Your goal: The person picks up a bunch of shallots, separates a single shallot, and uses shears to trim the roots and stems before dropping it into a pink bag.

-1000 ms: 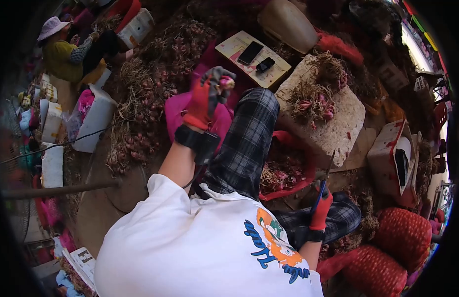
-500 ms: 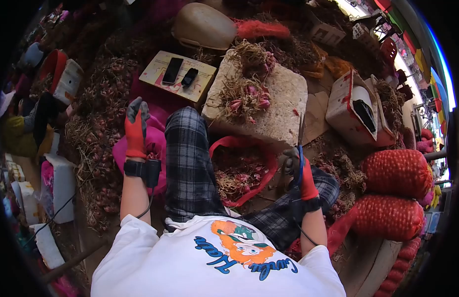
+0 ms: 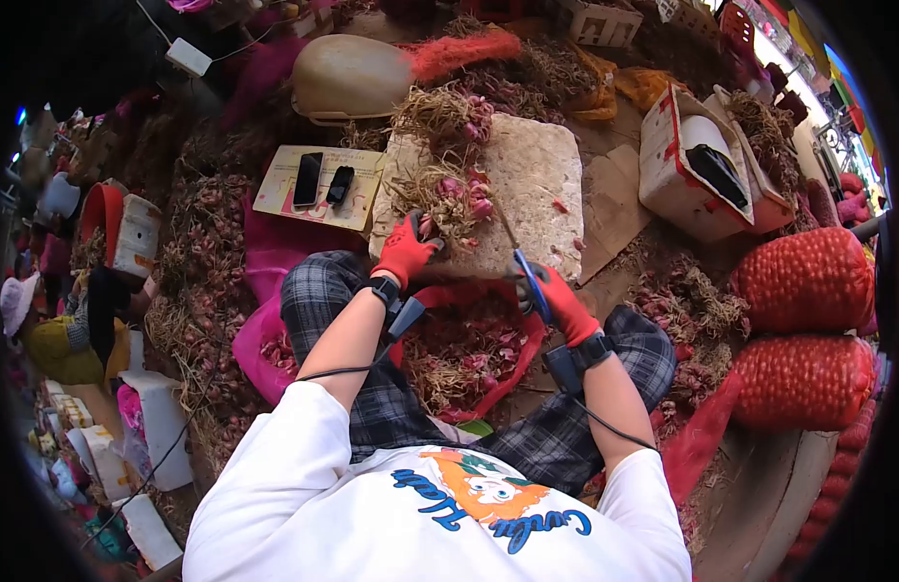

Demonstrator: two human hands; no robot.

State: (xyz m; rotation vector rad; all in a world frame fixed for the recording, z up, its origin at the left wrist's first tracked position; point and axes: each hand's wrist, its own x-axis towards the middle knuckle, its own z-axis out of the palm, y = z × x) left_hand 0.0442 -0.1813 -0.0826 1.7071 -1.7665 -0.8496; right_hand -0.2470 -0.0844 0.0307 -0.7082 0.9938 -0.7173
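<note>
My left hand [image 3: 407,252], in a red glove with grey fingertips, is at the near left edge of a bunch of shallots [image 3: 459,199] with dry stalks. Its fingers and thumb close around a shallot at the bunch's edge; the fingertips are partly hidden. The bunch lies on a pale foam block [image 3: 532,165]. In my right hand [image 3: 558,303], also red-gloved, is a long-bladed tool with a blue handle [image 3: 533,283]. Its blade points up and left toward the shallots. Below the block, loose shallots and trimmings fill a red mesh bag [image 3: 534,335] between my legs.
A phone [image 3: 309,178] and a small black device [image 3: 341,184] lie on a yellowish box [image 3: 275,194] to the left. Red net sacks [image 3: 806,281] and a foam box [image 3: 677,184] stand on the right. Heaped shallots [image 3: 202,242] cover the left floor.
My left hand has moved right and forward from beside my knee onto the shallots. My right hand has come leftward, and the blade has tilted from upright toward the bunch. The view has shifted too.
</note>
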